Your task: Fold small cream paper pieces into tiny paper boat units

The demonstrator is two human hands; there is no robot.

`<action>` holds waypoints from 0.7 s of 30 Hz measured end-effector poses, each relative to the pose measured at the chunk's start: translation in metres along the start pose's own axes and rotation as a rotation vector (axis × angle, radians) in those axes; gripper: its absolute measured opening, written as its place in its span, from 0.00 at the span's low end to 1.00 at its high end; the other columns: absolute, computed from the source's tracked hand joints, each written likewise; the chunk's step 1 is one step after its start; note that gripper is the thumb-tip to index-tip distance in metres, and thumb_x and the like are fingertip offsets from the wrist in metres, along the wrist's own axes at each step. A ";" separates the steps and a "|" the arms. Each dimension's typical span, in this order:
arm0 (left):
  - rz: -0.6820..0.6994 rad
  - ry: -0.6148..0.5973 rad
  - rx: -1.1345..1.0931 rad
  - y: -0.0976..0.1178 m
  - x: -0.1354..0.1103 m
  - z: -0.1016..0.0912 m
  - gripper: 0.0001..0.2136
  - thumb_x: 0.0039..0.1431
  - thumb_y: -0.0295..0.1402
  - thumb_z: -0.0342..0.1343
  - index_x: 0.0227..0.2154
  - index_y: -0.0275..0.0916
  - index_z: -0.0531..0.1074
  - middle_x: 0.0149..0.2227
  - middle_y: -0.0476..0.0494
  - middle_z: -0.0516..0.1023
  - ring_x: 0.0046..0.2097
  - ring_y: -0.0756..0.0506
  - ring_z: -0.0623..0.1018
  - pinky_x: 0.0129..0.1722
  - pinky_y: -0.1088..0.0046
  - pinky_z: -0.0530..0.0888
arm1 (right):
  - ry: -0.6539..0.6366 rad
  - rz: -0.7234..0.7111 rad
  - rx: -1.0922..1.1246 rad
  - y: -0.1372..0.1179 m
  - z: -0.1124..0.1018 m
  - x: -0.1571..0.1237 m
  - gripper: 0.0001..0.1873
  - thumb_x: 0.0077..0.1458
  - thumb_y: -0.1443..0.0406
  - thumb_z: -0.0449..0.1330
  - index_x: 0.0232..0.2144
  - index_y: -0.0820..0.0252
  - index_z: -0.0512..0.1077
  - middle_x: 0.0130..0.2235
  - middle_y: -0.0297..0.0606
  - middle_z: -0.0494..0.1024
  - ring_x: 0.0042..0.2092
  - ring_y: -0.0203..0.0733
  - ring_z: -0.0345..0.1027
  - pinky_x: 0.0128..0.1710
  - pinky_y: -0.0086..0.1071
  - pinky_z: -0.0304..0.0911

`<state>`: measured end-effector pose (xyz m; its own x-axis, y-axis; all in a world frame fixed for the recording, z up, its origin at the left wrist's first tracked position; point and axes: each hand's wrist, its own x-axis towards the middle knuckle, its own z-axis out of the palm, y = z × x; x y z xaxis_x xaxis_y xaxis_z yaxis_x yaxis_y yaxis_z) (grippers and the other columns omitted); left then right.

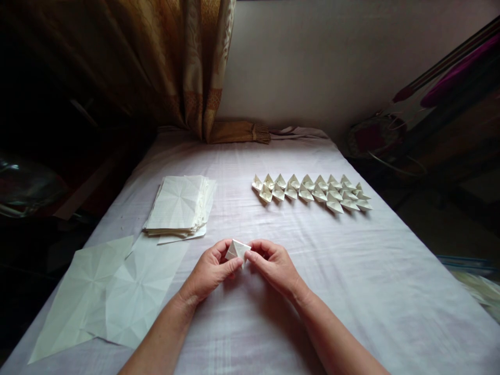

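Between my two hands is a small folded piece of white paper [238, 250], roughly diamond-shaped with its point downward. My left hand [212, 266] pinches its left side, thumb on the front face and fingers behind. My right hand [275, 263] grips the right side in the same way, thumb near the lower right edge. The fingertips behind the paper are hidden. Beyond my right hand stand rows of folded paper boats [307, 188], pointed and cream-white. Beyond my left hand lies a stack of creased paper sheets [177, 203].
Two loose creased sheets [136, 291] spread over the left side of the cloth-covered surface [390, 291]. A gold curtain [195, 67] hangs down to the far edge, where a brown tasselled cloth [238, 132] lies. The surface drops off at left and right into dark areas.
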<state>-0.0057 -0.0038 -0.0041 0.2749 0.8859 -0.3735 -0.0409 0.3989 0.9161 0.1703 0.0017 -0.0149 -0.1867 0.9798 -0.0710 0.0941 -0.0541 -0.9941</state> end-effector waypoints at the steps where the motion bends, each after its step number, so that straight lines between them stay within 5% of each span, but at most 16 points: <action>1: 0.005 0.004 0.008 -0.001 0.000 0.000 0.24 0.44 0.48 0.68 0.40 0.36 0.73 0.29 0.49 0.73 0.29 0.52 0.70 0.25 0.81 0.66 | -0.023 0.009 0.016 0.000 0.000 0.001 0.10 0.51 0.59 0.61 0.29 0.61 0.76 0.25 0.32 0.76 0.26 0.33 0.66 0.26 0.26 0.63; 21: 0.043 0.053 0.013 -0.005 0.001 0.002 0.24 0.45 0.44 0.69 0.42 0.35 0.76 0.33 0.45 0.76 0.30 0.51 0.71 0.23 0.80 0.69 | 0.059 -0.243 -0.115 0.004 0.006 0.000 0.07 0.54 0.63 0.61 0.29 0.57 0.79 0.27 0.33 0.78 0.28 0.35 0.69 0.30 0.27 0.64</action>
<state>-0.0037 -0.0057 -0.0086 0.2218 0.9135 -0.3410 -0.0389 0.3577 0.9330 0.1651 0.0003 -0.0195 -0.1603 0.9710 0.1771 0.1645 0.2032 -0.9652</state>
